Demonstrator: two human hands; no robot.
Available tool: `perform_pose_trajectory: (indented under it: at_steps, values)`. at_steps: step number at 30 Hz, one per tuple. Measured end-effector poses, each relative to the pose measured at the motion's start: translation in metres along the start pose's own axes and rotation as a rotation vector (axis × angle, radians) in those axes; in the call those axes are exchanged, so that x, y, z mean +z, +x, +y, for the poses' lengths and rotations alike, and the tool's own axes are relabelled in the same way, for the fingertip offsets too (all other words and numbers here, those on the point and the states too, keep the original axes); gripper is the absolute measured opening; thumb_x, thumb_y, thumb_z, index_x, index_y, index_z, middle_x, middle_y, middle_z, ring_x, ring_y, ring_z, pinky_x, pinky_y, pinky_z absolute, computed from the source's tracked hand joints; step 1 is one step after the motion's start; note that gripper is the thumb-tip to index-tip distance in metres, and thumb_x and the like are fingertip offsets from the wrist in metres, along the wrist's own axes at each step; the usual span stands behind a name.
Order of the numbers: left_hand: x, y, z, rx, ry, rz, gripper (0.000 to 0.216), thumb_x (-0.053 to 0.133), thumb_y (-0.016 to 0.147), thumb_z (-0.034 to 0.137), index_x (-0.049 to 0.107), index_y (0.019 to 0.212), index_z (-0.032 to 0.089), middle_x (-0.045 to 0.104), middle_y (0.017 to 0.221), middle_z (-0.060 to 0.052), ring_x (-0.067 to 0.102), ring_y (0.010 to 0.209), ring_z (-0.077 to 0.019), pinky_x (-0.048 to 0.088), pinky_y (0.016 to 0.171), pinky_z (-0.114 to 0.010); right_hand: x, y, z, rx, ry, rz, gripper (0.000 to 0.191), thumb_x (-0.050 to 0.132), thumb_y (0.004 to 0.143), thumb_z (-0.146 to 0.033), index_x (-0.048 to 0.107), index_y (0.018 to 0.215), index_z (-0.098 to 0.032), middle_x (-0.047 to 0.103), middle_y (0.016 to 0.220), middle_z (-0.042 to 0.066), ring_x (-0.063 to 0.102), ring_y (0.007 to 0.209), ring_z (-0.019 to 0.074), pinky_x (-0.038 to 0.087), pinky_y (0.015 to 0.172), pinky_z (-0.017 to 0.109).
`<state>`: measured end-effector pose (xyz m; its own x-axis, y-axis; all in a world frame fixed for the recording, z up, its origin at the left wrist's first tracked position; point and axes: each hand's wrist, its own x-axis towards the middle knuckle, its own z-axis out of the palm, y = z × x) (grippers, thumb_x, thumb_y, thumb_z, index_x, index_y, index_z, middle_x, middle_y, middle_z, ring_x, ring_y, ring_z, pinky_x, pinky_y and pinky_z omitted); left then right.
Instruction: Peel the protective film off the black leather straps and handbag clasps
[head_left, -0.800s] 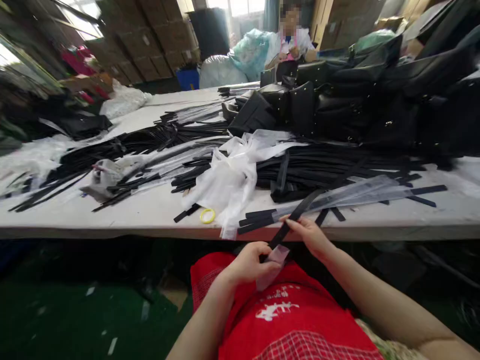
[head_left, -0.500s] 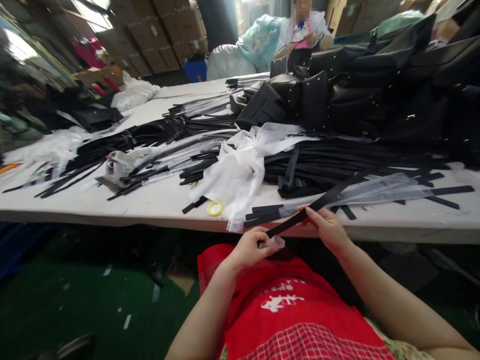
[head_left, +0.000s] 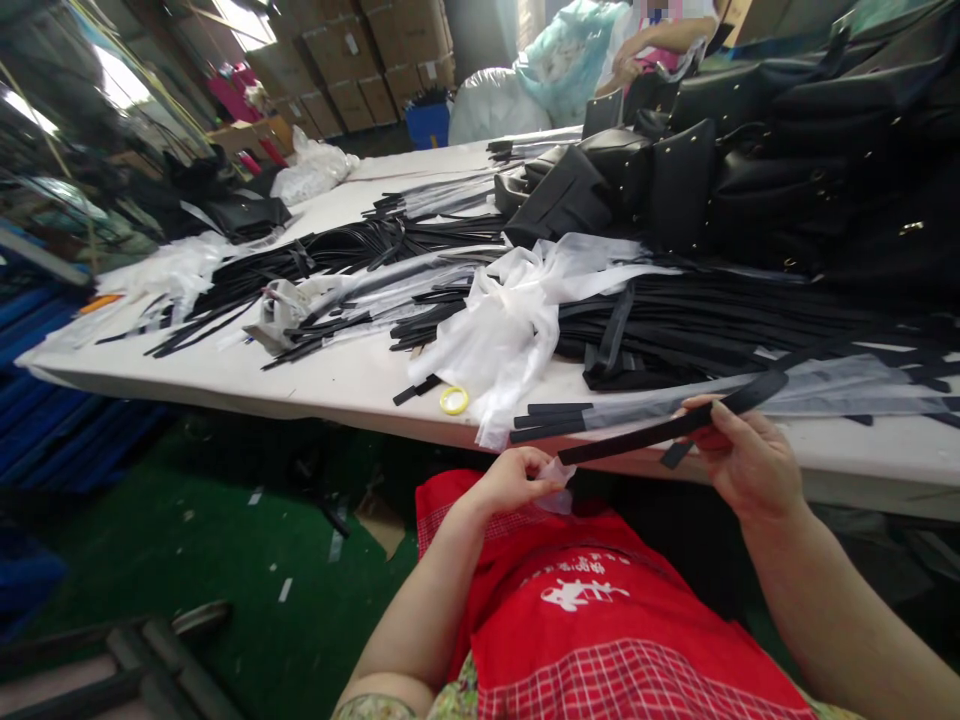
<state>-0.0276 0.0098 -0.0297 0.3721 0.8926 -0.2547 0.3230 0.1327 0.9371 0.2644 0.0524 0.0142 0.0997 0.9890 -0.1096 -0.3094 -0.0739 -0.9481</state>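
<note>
My right hand (head_left: 750,460) pinches a long flat black strap (head_left: 637,437) between thumb and fingers, partway along it. The strap slants from near my left hand up to the right over the table edge. My left hand (head_left: 521,482) is closed on a small piece of thin translucent plastic film (head_left: 558,484) by the strap's near end; whether it also grips the strap is hidden. Behind the strap, more straps in a clear plastic sleeve (head_left: 675,402) lie along the table's front edge, their black ends (head_left: 551,422) sticking out at the left.
Crumpled white wrapping (head_left: 502,330) and a yellow tape roll (head_left: 453,400) rest on the white table (head_left: 337,395). Black strap bundles (head_left: 690,325) lie behind, with black bags (head_left: 787,190) piled at right. A co-worker (head_left: 660,45) is across the table. Scraps litter the green floor (head_left: 247,570).
My right hand has slid right along the strap, away from my left hand, and more strap shows between them. The view has shifted, showing more of the left floor.
</note>
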Motion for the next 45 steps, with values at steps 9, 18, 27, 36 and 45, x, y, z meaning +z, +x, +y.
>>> perform_pose_trajectory:
  at_steps: [9,18,27,36,45]
  values:
    - [0.013,0.005,0.009,-0.060,-0.217,-0.094,0.034,0.074,0.076,0.045,0.074,0.082,0.012,0.069,0.074,-0.005,0.057,0.065,-0.0130,0.042,0.063,-0.024,0.006,-0.002,0.015,0.064,-0.257,-0.158,0.033,0.071,0.079,-0.051,0.076,0.093,-0.022,0.073,0.089,0.004,0.066,0.079,0.0186,0.054,0.068,0.028]
    - [0.044,0.021,0.011,-0.075,-0.217,-0.076,0.041,0.070,0.077,0.052,0.074,0.083,0.012,0.069,0.073,-0.005,0.058,0.064,-0.0139,0.044,0.062,-0.025,0.025,0.006,0.052,0.291,0.018,-0.182,0.040,0.075,0.071,-0.054,0.076,0.099,-0.025,0.074,0.107,0.006,0.064,0.106,0.0262,0.048,0.094,0.039]
    - [0.049,0.029,0.025,-0.091,-0.287,0.007,0.060,0.055,0.082,0.067,0.072,0.096,0.012,0.069,0.069,-0.005,0.058,0.056,-0.0133,0.042,0.053,-0.023,0.020,0.002,0.048,0.119,-0.183,-0.132,0.042,0.064,0.081,-0.059,0.077,0.088,-0.020,0.074,0.092,0.007,0.064,0.094,0.0245,0.046,0.094,0.039]
    - [0.066,0.017,0.021,-0.277,-0.478,-0.023,0.064,0.055,0.078,0.073,0.069,0.083,0.011,0.067,0.063,-0.005,0.053,0.050,-0.0115,0.037,0.051,-0.023,0.016,-0.003,0.040,0.034,-0.326,-0.120,0.043,0.062,0.081,-0.061,0.074,0.087,-0.020,0.074,0.084,0.006,0.066,0.082,0.0216,0.052,0.081,0.035]
    - [0.058,-0.020,0.007,-0.363,-0.412,-0.165,0.059,0.068,0.070,0.069,0.070,0.076,0.010,0.062,0.059,-0.001,0.044,0.049,-0.0078,0.030,0.049,-0.022,-0.001,-0.013,0.042,0.225,-0.223,-0.113,0.047,0.072,0.072,-0.060,0.073,0.091,-0.018,0.073,0.077,0.005,0.067,0.069,0.0198,0.056,0.066,0.034]
